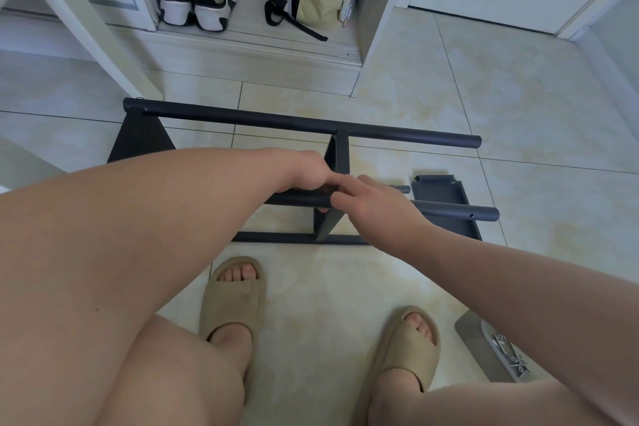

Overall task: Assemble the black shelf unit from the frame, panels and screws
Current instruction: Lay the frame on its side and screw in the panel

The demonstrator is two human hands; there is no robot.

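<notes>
One near tube [297,200] lying left-right, left hand [306,173], right hand [370,204] gripping it

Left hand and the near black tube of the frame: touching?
Touching. The head view shows the left hand with fingers curled over the near black tube, no gap between them.

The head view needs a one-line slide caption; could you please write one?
Left hand grips the near tube of the black frame on a tiled floor; right hand touches it alongside.
</notes>
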